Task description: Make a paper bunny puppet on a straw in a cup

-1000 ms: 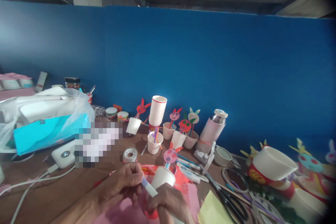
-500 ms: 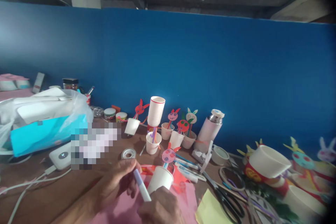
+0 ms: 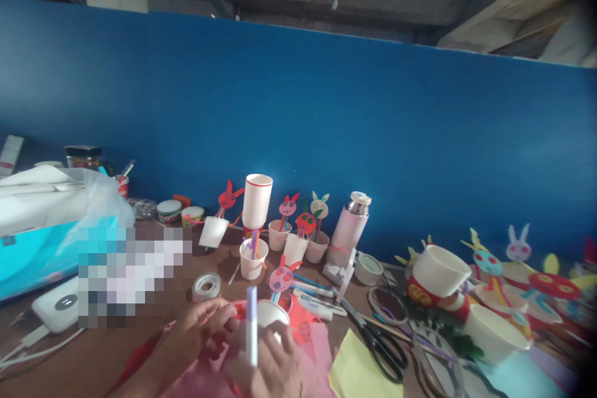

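Note:
My right hand is closed around a white marker that stands nearly upright, its purple capped end up. Beside it, my left hand has loosely bent fingers and nothing visible in them. Right behind the hands is a white paper cup, partly hidden by my right hand. A pink paper rabbit face with red ears rises from that cup. Pink paper lies under the hands, with red paper by the cup.
Tape lies to the left. Black-handled scissors and yellow paper are at the right. Behind stand a cup stack, several rabbit-face cups and a thermos. A plastic bag and power bank fill the left.
The marker has swung from tilted to nearly upright in my right hand. My left hand has come off its purple end. The view has shifted to the right.

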Demonstrator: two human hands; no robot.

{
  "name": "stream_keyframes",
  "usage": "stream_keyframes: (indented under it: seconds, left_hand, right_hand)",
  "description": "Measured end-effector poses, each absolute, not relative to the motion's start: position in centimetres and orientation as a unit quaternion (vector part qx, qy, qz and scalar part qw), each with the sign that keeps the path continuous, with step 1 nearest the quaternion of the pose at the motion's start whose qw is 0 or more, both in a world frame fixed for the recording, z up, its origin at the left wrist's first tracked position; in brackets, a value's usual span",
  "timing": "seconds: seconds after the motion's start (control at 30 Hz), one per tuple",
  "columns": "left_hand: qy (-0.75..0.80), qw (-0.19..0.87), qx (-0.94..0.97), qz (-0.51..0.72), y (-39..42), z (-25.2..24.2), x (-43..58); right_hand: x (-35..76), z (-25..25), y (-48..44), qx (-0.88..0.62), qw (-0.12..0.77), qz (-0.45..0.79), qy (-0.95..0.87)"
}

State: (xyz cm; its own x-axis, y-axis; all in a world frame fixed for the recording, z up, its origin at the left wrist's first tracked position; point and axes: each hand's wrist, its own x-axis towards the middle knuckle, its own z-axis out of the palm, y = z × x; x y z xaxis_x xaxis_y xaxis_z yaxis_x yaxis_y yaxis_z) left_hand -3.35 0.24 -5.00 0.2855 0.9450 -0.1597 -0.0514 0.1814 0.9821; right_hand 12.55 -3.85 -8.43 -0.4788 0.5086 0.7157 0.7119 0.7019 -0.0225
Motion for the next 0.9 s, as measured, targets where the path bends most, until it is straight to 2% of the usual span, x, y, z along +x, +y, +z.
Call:
stream_keyframes:
  seconds: [0.07,0.23,0.33,0.57,0.9]
  left_hand:
    - [0.423,0.650,0.480,0.411,0.3,-5.1,-3.2]
    - [0.423,0.652,0.492,0.391,0.1,-4.7,-3.7]
    - [0.440,0.638,0.509,0.375,-0.1,-4.7,-3.8]
    - [0.423,0.665,0.485,0.379,0.2,-4.7,-3.8]
    - [0.433,0.636,0.513,0.380,-0.2,-5.3,-3.4]
  right_hand:
    - [13.6,-7.3,-3.9,-0.365,0.430,-0.189,-0.804]
    - [15.3,-5.9,-4.3,-0.452,0.335,-0.187,-0.805]
    - [15.1,-6.0,-4.4,-0.480,0.319,-0.182,-0.797]
    - [14.7,-6.6,-4.1,-0.466,0.361,-0.227,-0.775]
    - [13.8,-8.6,-3.4,-0.433,0.450,-0.301,-0.721]
